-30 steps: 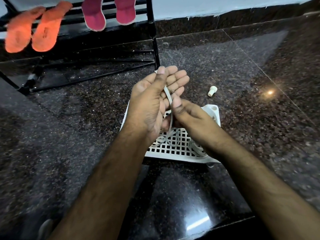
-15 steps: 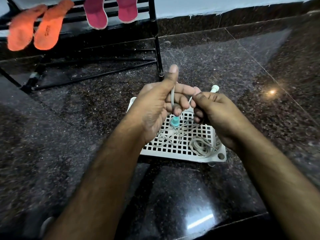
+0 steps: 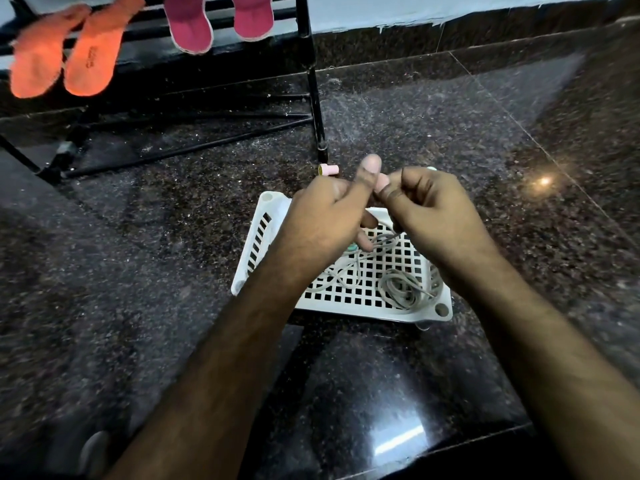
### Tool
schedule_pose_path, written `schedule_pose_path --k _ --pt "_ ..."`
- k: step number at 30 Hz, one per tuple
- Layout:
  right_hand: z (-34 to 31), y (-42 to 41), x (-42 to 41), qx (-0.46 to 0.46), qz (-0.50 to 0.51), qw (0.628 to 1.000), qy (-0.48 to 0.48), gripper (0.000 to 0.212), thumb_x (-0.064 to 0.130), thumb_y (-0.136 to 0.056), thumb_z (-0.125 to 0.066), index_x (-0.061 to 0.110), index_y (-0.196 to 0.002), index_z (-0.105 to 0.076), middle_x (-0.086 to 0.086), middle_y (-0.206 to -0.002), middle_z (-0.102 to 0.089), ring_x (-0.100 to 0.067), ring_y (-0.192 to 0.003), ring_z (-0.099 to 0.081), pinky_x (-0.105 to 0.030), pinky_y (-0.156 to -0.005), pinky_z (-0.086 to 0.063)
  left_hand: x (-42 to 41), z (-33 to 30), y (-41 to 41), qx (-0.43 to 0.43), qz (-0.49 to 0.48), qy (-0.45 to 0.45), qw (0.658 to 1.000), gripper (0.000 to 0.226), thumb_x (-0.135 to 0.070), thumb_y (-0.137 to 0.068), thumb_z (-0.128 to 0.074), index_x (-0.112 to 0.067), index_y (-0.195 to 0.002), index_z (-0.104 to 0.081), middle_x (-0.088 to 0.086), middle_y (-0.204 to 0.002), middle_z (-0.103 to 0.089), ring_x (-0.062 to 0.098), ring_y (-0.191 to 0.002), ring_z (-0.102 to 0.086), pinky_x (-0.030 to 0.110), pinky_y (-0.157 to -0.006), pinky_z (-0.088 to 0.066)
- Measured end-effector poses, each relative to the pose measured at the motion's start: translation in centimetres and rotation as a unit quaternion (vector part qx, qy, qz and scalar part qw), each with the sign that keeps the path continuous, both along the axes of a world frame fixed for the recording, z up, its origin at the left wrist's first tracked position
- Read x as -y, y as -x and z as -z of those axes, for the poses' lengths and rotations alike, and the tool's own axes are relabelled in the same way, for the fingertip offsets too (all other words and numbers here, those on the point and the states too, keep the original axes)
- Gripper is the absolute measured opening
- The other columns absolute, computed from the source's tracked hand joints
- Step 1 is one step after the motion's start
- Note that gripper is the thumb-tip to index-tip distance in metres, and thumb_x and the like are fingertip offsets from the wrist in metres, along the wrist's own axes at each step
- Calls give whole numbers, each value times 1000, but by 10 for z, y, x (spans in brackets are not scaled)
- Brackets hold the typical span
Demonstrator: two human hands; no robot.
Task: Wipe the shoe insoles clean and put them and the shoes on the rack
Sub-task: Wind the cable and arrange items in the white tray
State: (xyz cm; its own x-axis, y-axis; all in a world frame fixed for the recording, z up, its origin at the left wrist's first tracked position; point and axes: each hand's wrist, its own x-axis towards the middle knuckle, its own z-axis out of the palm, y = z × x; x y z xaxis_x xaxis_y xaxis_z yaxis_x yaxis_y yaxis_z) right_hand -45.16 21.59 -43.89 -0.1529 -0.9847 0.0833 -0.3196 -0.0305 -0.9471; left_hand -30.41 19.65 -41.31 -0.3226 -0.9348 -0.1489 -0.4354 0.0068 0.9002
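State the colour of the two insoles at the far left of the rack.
Orange, both insoles, seen in the head view, the only one.

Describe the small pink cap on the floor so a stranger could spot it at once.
Find the black shoe rack at the top of the view and follow its right leg down to the dark granite floor. The pink cap lies right at its foot, beyond the white basket. It is a tiny pale pink cylinder on its side.

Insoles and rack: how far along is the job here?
Done: orange insoles and pink insoles sit on the rack. In hand: left hand and right hand hold a grey lace over the white basket. Left: no shoes are visible.
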Motion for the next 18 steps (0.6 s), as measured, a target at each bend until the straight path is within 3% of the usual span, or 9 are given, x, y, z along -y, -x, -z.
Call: schedule_pose_path --k 2,4,6,9,11,14,16,18 --pt "-5 -6 -2 -19 -25 999 32 26 38 -98 -58 16 -87 -69 0 -78 -72 -5 -65 -61 -30 -64 -48 1 -1 1 -19 -27 0 999 76 -70 -99 -21 -18 -100 -77 5 -74 -76 10 -83 -74 27 -84 -46" --pt "-10 -11 -4 -30 -66 996 58 24 35 -99 -56 18 -93 -71 3 -82 -73 -6 -72 -66 -33 -69 -53 5 1 0 -70 -77 -7 995 83 -71 -99 -19 -9 -104 -75 9 -83 -77 18 -90 -74 35 -91 -51" --pt "-12 -15 -7 -46 -118 990 65 22 33 -101 -54 21 -95 -71 11 -78 -70 1 -65 -59 -24 -65 -48 9 2 -3 -168 -133 -37 976 81 -69 -100 -24 -4 -107 -71 10 -89 -78 22 -93 -74 42 -95 -53" --pt "-14 -14 -11 -93 -167 981 35 21 35 -101 -53 25 -93 -71 14 -62 -55 0 -54 -44 -19 -54 -37 13 -2 -11 -325 -174 -108 923 69 -58 -103 -34 3 -115 -64 14 -99 -77 25 -89 -76 36 -79 -59" --pt "-12 -12 -11 -127 -178 976 14 24 36 -101 -54 24 -89 -70 9 -57 -47 -4 -51 -39 -20 -51 -34 14 -8 -14 -379 -178 -124 900 58 -48 -104 -44 6 -115 -63 18 -101 -76 21 -77 -74 32 -69 -60" --pt "-5 -7 -9 -156 -172 972 -34 31 44 -100 -53 23 -82 -68 6 -55 -44 -9 -49 -38 -27 -50 -33 12 -11 -16 -395 -157 -128 896 38 -29 -101 -58 7 -113 -64 19 -101 -76 9 -60 -63 22 -61 -56" --pt "0 0 -7 -156 -140 976 -59 36 48 -98 -54 20 -79 -68 4 -55 -44 -13 -49 -37 -29 -50 -34 13 -11 -17 -364 -121 -118 916 34 -25 -99 -61 7 -109 -66 19 -98 -76 9 -54 -57 19 -61 -54" --pt "1 7 -5 -134 -83 985 -76 37 46 -98 -56 17 -76 -67 6 -53 -44 -12 -48 -37 -27 -50 -33 12 -10 -17 -270 -59 -87 957 42 -34 -99 -60 6 -106 -68 18 -97 -76 12 -52 -55 27 -85 -56"
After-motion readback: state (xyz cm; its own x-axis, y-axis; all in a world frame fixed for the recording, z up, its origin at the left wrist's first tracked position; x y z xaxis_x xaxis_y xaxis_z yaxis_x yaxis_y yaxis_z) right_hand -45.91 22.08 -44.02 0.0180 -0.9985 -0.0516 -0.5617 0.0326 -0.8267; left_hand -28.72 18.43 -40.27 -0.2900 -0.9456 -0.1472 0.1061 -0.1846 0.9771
